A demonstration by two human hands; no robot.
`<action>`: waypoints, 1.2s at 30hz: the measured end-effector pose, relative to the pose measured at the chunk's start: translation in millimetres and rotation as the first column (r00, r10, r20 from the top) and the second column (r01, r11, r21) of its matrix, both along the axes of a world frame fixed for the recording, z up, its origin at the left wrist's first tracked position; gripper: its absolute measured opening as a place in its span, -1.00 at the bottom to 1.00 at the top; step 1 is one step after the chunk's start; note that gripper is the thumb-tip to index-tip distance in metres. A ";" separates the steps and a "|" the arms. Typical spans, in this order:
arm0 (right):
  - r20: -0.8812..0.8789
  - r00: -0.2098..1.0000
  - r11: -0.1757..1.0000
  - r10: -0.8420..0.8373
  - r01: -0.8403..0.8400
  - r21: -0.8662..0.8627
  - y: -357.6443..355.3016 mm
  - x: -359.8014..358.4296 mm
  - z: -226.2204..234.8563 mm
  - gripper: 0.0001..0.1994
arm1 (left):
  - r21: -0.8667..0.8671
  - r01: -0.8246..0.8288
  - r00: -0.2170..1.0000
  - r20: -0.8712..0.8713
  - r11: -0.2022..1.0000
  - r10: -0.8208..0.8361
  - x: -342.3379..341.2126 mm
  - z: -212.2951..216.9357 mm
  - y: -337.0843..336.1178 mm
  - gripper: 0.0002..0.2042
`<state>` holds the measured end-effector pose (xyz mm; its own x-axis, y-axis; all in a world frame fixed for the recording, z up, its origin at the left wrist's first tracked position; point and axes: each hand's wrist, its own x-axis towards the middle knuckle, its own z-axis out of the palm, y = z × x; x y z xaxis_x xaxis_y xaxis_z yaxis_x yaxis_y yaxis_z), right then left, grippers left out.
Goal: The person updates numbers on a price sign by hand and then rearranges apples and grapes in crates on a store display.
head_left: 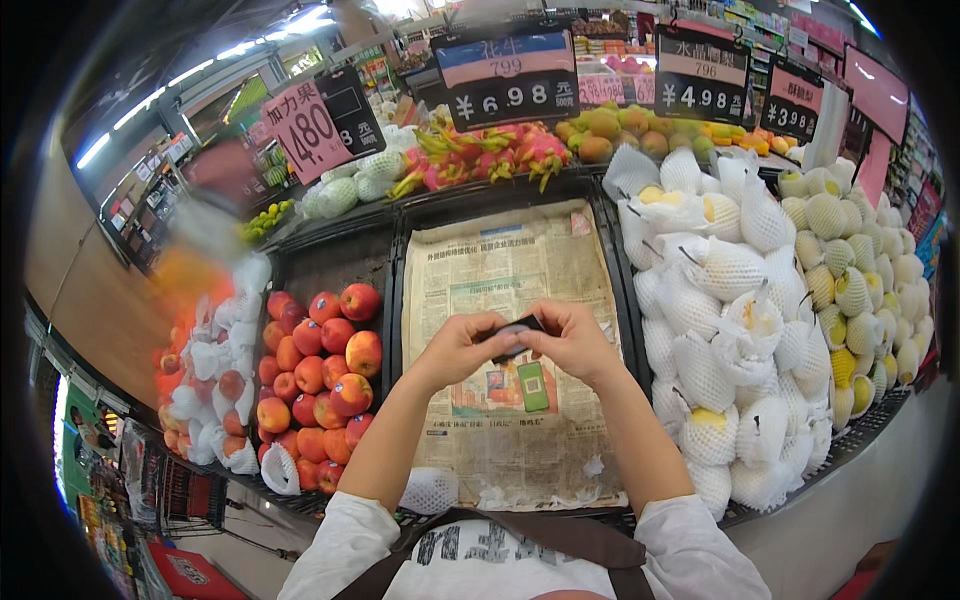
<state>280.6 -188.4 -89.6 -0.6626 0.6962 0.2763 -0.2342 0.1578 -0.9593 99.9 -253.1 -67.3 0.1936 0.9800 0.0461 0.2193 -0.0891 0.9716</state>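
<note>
Fingertips: slipping is, in my judgement, the main danger, because a small dark piece [518, 335] is pinched only by the thumbs and fingers of the left hand [462, 350] and the right hand [575, 346]; if one hand relaxes too early, the piece may turn or fall.
Grip: both hands are closed on this piece, one from each side, with the thumbs on the side toward the person.
Piece in grip: it sits in the middle between the two hands, at the fingertips and not in the palms; fingers cover part of it, so I cannot tell what it is.
Newspaper: the printed lining [460, 260] is below the hands; a dropped piece would probably land on it, and its torn near edge could perhaps catch a small thing.
Side heaps: red apples [325, 370] are to the left and white-netted pears [720, 265] to the right; a bad bounce could, I think, hide the piece among them.
Far row: dragon fruit [490, 160] lies beyond the lining, well apart from the hands.
</note>
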 end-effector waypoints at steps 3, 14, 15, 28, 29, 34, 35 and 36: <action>0.029 0.993 0.993 0.119 -0.118 -0.014 -2.0 6.5 4.6 -0.94 | -0.015 0.104 0.984 -0.142 0.994 -0.105 -5.1 3.4 -6.5 -0.80; -0.319 0.937 0.982 -0.141 0.090 -0.167 -17.4 -10.2 10.1 -0.93 | 0.194 -0.200 0.964 0.213 0.960 0.158 23.6 -21.4 -16.6 -0.83; -0.323 0.934 0.979 -0.151 0.098 -0.176 -16.8 -10.8 7.5 -0.93 | 0.201 -0.234 0.943 0.285 0.951 0.172 28.2 -20.5 -15.1 -0.83; -0.347 0.828 0.889 -0.440 0.346 -0.301 32.9 -23.6 40.9 -0.94 | -0.088 -0.311 0.683 0.672 0.946 0.287 -73.2 5.4 127.3 -0.74; -0.350 0.837 0.898 -0.421 0.331 -0.290 43.2 -27.1 46.7 -0.94 | -0.049 -0.315 0.664 0.703 0.948 0.257 -88.8 10.4 152.4 -0.73; -0.323 0.839 0.894 -0.438 0.368 -0.257 112.9 -39.5 75.8 -0.93 | 0.029 -0.474 0.633 0.707 0.880 0.317 -112.7 51.2 253.1 -0.69; -0.290 0.853 0.893 -0.435 0.368 -0.257 127.0 -41.5 80.0 -0.93 | -0.009 -0.501 0.628 0.684 0.866 0.370 -113.7 54.3 264.9 -0.68; -0.255 0.867 0.894 -0.429 0.366 -0.257 138.3 -43.3 85.5 -0.93 | -0.047 -0.530 0.621 0.659 0.847 0.425 -114.8 58.1 272.5 -0.67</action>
